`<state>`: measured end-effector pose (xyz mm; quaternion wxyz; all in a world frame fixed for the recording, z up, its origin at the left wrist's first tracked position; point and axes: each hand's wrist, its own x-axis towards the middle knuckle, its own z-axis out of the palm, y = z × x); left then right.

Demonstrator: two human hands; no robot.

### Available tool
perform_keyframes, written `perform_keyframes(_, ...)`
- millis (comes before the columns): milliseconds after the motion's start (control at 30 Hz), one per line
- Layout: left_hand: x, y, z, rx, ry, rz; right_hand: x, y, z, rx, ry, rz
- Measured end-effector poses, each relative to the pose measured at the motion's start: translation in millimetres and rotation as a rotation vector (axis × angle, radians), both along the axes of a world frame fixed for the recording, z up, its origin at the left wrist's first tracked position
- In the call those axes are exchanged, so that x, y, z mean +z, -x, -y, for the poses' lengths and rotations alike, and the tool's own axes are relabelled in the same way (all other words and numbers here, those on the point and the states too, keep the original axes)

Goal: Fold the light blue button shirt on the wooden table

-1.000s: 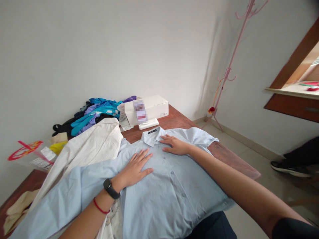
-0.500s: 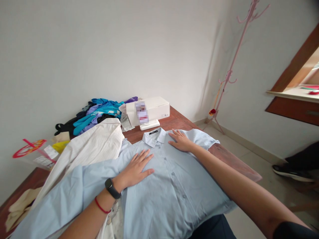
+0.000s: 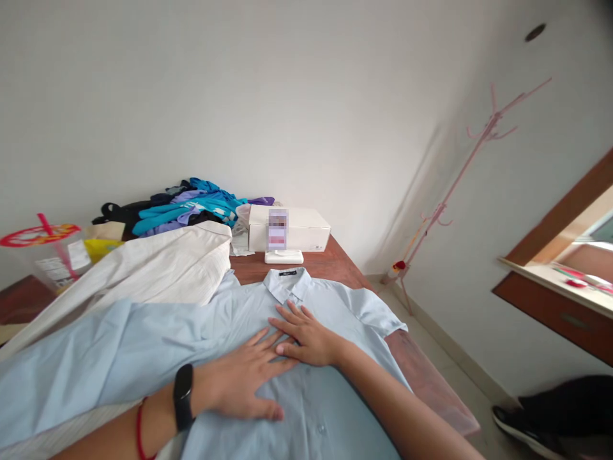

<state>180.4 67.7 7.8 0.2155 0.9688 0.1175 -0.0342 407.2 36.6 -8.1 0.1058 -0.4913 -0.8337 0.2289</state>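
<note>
A light blue button-up shirt (image 3: 335, 409) lies spread on the brown table, its collar pointing away from me and one long sleeve stretched out to the left. My left hand (image 3: 244, 374) rests flat on the chest of the shirt, fingers spread; a black band is on that wrist. Palm down beside it, my right hand (image 3: 309, 335) lies across the button line just below the collar. Its fingers overlap the left fingertips. Neither hand grips the cloth. Under the left sleeve is a cream striped garment (image 3: 191, 262).
Behind the shirt stand a white box (image 3: 306, 227) and a phone on a white stand (image 3: 283, 257). A clothes pile (image 3: 191, 207) and a plastic cup (image 3: 55, 259) are at the left. A pink coat rack (image 3: 460, 172) and a person's shoe (image 3: 524, 434) are to the right.
My right hand has slid from the right shoulder of the shirt to its middle, meeting my left hand. My left hand stays flat on the chest. The view has shifted.
</note>
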Motion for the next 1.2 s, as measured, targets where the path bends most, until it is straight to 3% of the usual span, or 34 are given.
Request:
perform_keyframes(200,3.5,2,-1,0.008,0.076,0.024,2.5,-3,-3,-0.021,0.031,0.0)
perform_keyframes(567,-7.7,4,-5,0.002,0.11,0.087,4.9,-7,-4,-0.046,0.07,-0.071)
perform_keyframes(733,-8.8,4,-6,0.022,0.108,0.088,-0.2,-9,-7,-0.092,-0.043,-0.186)
perform_keyframes(900,-9.1,5,-8,0.013,0.078,0.119,-7.7,-13,-12,-0.226,-0.199,-0.335)
perform_keyframes(1200,-4.6,4,-10,0.039,0.033,0.168,-11.4,-17,-15,-0.346,-0.246,-0.283)
